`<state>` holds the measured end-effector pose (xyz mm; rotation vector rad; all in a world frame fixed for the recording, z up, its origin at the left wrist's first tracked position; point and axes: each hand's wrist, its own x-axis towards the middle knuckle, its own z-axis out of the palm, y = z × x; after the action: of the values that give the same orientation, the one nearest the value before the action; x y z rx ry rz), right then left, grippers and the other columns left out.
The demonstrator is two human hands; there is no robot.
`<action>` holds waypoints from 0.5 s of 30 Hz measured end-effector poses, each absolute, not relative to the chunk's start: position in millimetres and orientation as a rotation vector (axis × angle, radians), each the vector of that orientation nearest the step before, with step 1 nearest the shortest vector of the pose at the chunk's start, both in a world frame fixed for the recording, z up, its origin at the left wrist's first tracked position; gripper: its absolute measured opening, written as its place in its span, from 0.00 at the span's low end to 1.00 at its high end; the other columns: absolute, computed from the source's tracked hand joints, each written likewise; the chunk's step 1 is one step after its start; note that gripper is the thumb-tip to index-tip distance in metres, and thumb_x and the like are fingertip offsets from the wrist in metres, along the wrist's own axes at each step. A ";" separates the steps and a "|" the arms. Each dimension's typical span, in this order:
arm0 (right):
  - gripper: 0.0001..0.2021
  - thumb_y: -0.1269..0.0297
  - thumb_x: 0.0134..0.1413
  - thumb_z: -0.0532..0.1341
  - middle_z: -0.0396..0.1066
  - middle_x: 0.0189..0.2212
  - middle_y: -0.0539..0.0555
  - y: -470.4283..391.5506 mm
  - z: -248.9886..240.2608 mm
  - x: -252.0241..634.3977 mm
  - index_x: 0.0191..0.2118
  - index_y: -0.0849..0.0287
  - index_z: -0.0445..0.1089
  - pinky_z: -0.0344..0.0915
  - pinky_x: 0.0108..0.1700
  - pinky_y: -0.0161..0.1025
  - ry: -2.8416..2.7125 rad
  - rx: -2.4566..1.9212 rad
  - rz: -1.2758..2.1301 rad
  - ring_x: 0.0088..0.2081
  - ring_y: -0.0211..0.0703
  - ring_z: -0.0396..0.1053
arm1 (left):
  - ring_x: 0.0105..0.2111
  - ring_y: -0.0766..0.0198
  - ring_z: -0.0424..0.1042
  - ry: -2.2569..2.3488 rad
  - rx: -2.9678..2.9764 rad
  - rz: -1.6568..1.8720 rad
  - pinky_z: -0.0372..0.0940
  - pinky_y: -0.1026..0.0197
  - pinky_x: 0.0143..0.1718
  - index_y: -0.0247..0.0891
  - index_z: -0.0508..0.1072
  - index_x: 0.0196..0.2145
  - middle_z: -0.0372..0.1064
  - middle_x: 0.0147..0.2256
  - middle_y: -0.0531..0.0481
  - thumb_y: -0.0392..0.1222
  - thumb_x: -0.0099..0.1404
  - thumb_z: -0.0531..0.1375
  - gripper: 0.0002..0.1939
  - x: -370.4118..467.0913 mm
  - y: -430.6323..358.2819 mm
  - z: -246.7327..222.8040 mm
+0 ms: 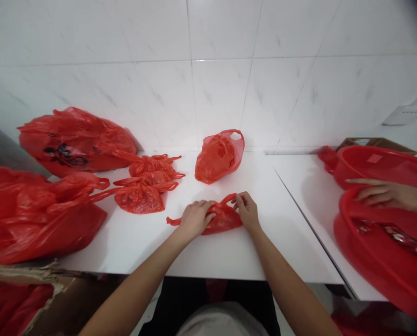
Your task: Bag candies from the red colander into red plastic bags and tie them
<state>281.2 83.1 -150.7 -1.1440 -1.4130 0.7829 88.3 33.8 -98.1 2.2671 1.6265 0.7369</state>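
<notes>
A small red plastic bag lies on the white table straight in front of me, its contents hidden. My left hand presses over its left side with the fingers curled on the plastic, and one handle end sticks out to the left. At the right side, my right hand pinches the other handle between thumb and fingers. Left of my hands sit several small knotted red bags in a row. Behind them, near the wall, stands an open bundle of red bags.
Large filled red bags crowd the left side, above a torn cardboard box. On the right, another person's hand reaches over a red basin holding shiny packets. A second red basin stands behind it. The tiled wall borders the table.
</notes>
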 end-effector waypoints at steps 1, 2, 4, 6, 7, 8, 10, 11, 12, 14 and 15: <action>0.17 0.47 0.63 0.53 0.70 0.27 0.49 81.4 -149.0 281.4 0.32 0.56 0.63 0.65 0.33 0.35 -1.391 -1.139 0.767 0.25 0.37 0.66 | 0.42 0.51 0.73 1.609 2.260 0.679 0.65 0.51 0.44 0.43 0.75 0.48 0.75 0.42 0.44 0.41 0.64 0.58 0.14 90.6 35.7 -101.3; 0.17 0.48 0.63 0.53 0.69 0.26 0.49 79.9 -147.6 281.7 0.32 0.56 0.63 0.65 0.33 0.35 -1.370 -1.139 0.749 0.25 0.37 0.66 | 0.40 0.51 0.74 1.590 2.250 0.632 0.65 0.51 0.42 0.43 0.76 0.46 0.75 0.40 0.44 0.41 0.64 0.58 0.13 90.8 36.3 -103.2; 0.16 0.49 0.62 0.54 0.66 0.25 0.47 78.8 -146.1 283.0 0.33 0.56 0.64 0.64 0.33 0.35 -1.328 -1.149 0.718 0.25 0.36 0.65 | 0.39 0.51 0.74 1.549 2.221 0.570 0.65 0.52 0.41 0.42 0.77 0.43 0.75 0.38 0.45 0.43 0.65 0.56 0.12 86.4 34.7 -100.7; 0.15 0.49 0.62 0.54 0.67 0.26 0.47 80.6 -146.2 285.3 0.35 0.56 0.64 0.64 0.32 0.35 -1.287 -1.164 0.702 0.25 0.35 0.64 | 0.39 0.53 0.73 1.506 2.174 0.537 0.65 0.53 0.42 0.41 0.77 0.41 0.73 0.39 0.45 0.45 0.65 0.57 0.11 77.9 31.0 -87.8; 0.15 0.49 0.62 0.54 0.68 0.27 0.48 82.3 -146.9 286.9 0.37 0.56 0.64 0.64 0.32 0.35 -1.264 -1.172 0.700 0.25 0.35 0.64 | 0.38 0.54 0.73 1.479 2.142 0.525 0.65 0.54 0.41 0.41 0.77 0.40 0.73 0.38 0.45 0.46 0.64 0.57 0.11 72.8 28.8 -77.4; 0.15 0.49 0.62 0.54 0.68 0.29 0.48 84.5 -147.9 288.8 0.39 0.56 0.63 0.64 0.31 0.35 -1.242 -1.181 0.701 0.24 0.35 0.65 | 0.36 0.56 0.72 1.446 2.107 0.511 0.66 0.56 0.40 0.41 0.76 0.38 0.73 0.37 0.47 0.47 0.64 0.56 0.12 67.1 26.3 -64.8; 0.15 0.49 0.61 0.54 0.69 0.30 0.49 89.1 -150.4 292.8 0.41 0.57 0.62 0.63 0.29 0.34 -1.208 -1.200 0.715 0.23 0.34 0.64 | 0.32 0.59 0.72 1.373 2.036 0.484 0.66 0.60 0.34 0.41 0.76 0.35 0.73 0.32 0.50 0.50 0.65 0.56 0.13 54.0 19.7 -35.9; 0.16 0.48 0.59 0.55 0.69 0.29 0.49 91.0 -151.6 294.6 0.41 0.57 0.62 0.62 0.27 0.34 -1.200 -1.207 0.726 0.23 0.34 0.64 | 0.29 0.61 0.71 1.342 2.002 0.468 0.66 0.62 0.31 0.41 0.76 0.33 0.72 0.30 0.52 0.52 0.64 0.56 0.14 46.3 14.6 -21.2; 0.16 0.49 0.58 0.57 0.69 0.29 0.49 92.4 -152.8 296.1 0.40 0.57 0.62 0.62 0.26 0.33 -1.200 -1.213 0.740 0.22 0.34 0.64 | 0.27 0.61 0.70 1.329 1.968 0.452 0.65 0.63 0.28 0.41 0.76 0.31 0.71 0.27 0.53 0.53 0.63 0.58 0.14 37.3 7.6 -7.3; 0.16 0.50 0.55 0.59 0.69 0.27 0.49 93.8 -154.6 297.8 0.39 0.58 0.62 0.62 0.25 0.33 -1.215 -1.217 0.769 0.22 0.34 0.64 | 0.25 0.62 0.69 1.428 1.895 0.488 0.64 0.63 0.26 0.41 0.75 0.27 0.69 0.24 0.53 0.57 0.59 0.61 0.16 14.7 -13.8 16.1; 0.16 0.50 0.54 0.60 0.68 0.27 0.49 93.8 -155.3 298.1 0.39 0.58 0.63 0.62 0.25 0.33 -1.227 -1.216 0.784 0.22 0.35 0.64 | 0.25 0.61 0.69 1.576 1.846 0.561 0.64 0.63 0.26 0.41 0.75 0.26 0.68 0.23 0.54 0.58 0.57 0.61 0.17 0.6 -28.6 25.7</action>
<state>298.1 93.8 -155.3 -1.2156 -1.2269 0.7838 0.6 -28.6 25.7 1.8460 1.5758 0.5613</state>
